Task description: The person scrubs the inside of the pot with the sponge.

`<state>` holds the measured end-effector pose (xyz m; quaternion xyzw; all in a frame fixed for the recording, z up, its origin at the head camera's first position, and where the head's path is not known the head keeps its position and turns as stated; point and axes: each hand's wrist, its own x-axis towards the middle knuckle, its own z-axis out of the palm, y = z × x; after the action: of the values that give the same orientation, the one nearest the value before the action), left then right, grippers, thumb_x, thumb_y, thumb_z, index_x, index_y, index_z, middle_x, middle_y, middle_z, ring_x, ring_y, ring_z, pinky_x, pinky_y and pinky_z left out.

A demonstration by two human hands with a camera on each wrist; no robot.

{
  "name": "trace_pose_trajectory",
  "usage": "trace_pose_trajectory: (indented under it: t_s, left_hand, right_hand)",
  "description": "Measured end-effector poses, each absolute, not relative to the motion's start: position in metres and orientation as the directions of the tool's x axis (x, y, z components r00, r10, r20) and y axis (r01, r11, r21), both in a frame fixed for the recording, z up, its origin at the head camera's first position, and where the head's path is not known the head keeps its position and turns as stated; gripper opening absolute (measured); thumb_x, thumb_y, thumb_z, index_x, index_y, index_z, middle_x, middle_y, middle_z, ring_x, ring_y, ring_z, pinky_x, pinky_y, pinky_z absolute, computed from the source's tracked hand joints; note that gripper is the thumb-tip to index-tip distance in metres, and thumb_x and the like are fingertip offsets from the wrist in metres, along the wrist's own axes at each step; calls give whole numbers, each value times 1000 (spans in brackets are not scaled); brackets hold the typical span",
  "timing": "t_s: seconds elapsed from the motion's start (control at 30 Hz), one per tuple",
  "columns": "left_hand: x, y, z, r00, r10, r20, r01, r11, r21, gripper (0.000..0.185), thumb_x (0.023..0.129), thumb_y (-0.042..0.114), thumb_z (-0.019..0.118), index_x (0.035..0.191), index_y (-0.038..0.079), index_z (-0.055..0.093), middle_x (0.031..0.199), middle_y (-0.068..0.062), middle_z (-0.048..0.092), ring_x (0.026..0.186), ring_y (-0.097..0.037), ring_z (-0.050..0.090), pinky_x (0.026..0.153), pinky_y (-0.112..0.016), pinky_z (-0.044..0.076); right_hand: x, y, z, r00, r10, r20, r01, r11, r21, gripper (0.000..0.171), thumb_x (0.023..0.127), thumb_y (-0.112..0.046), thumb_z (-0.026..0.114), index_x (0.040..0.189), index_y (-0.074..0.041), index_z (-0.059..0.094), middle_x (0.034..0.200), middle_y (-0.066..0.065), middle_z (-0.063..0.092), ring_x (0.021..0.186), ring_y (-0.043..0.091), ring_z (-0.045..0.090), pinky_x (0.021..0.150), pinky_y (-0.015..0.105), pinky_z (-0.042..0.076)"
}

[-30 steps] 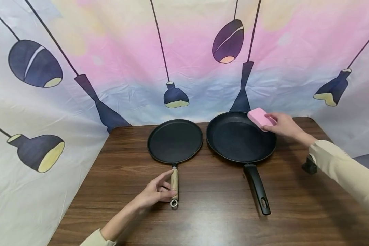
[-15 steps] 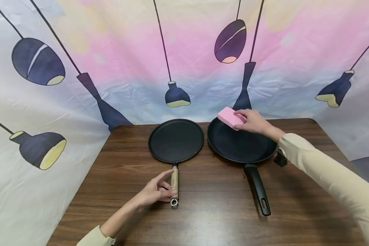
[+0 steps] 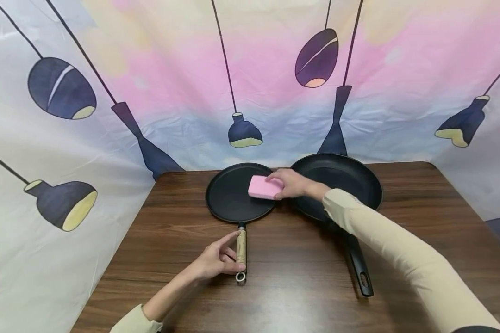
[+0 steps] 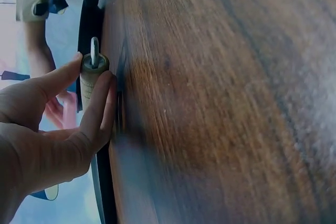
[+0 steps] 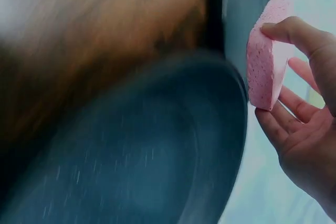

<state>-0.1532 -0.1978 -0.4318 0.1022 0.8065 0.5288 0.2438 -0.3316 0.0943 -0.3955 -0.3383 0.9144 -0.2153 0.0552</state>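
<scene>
A flat black griddle pan (image 3: 229,196) with a wooden handle (image 3: 241,247) lies on the table. My left hand (image 3: 214,260) grips that handle between thumb and fingers near its metal hanging ring (image 4: 94,51), as the left wrist view also shows. Over the right part of the griddle pan, my right hand (image 3: 293,183) holds a pink sponge (image 3: 261,187) by its edge. Whether the sponge touches the pan cannot be told. In the right wrist view the porous sponge (image 5: 262,61) sits between thumb and fingers. A deeper black frying pan (image 3: 354,178) stands to the right, partly hidden by my right forearm.
The frying pan's black handle (image 3: 360,268) points toward the front of the wooden table (image 3: 183,236). Behind the table hangs a cloth backdrop (image 3: 183,69) printed with dark lamps. Both pans lie near the table's back edge.
My right hand has carried the sponge leftward, from above the frying pan's right rim across to the griddle pan. My left hand has stayed on the wooden handle.
</scene>
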Motion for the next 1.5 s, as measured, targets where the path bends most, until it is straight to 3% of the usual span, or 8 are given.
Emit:
trace_pose_trajectory:
  t_s: [0.17, 0.4, 0.7, 0.87, 1.23, 1.5]
  left_hand:
    - [-154, -196, -434, -852, 420, -313, -134, 404, 905, 100, 82, 8, 86, 162, 7, 27, 100, -12, 64, 76, -11, 64, 72, -25, 58]
    - [-156, -195, -432, -837, 442, -323, -132, 410, 902, 104, 82, 8, 86, 164, 10, 22, 96, -11, 63, 73, -10, 64, 72, -24, 58]
    - [-161, -193, -428, -832, 453, -320, -128, 406, 905, 102, 83, 4, 85, 163, 8, 21, 94, -11, 61, 73, -10, 66, 75, -30, 62]
    - [-160, -193, -427, -832, 444, -334, -125, 435, 892, 103, 82, 5, 86, 163, 6, 22, 94, -10, 62, 73, -10, 66, 74, -29, 61]
    - [-158, -196, -430, -835, 444, -325, -138, 403, 905, 102, 83, 6, 85, 162, 4, 21, 94, -9, 63, 72, -8, 64, 70, -23, 58]
    - [-162, -192, -430, -819, 466, -334, -149, 391, 908, 103, 82, 3, 85, 162, 0, 20, 92, -8, 62, 71, -9, 64, 71, -26, 60]
  right_hand:
    - [-340, 65, -410, -738, -673, -52, -609, 697, -378, 55, 89, -14, 78, 141, -10, 61, 144, 18, 56, 129, 34, 54, 113, 48, 43]
    - [-356, 50, -412, -799, -571, -189, -477, 793, -379, 52, 92, -7, 75, 141, -14, 61, 152, 13, 53, 136, 29, 51, 116, 44, 41]
    - [-349, 47, -402, -774, -587, -238, -479, 788, -386, 52, 89, -5, 79, 138, -16, 66, 149, 11, 58, 138, 27, 52, 114, 42, 45]
    - [-339, 49, -407, -731, -648, -214, -545, 743, -389, 51, 87, -10, 82, 136, -16, 67, 142, 10, 63, 138, 29, 53, 113, 41, 46]
    - [-323, 32, -417, -704, -702, -103, -625, 682, -380, 47, 88, -21, 81, 133, -17, 69, 131, 10, 67, 128, 29, 59, 111, 42, 47]
    - [-312, 18, -420, -723, -681, -114, -591, 696, -408, 46, 89, -20, 81, 134, -18, 69, 130, 9, 65, 127, 26, 59, 110, 40, 47]
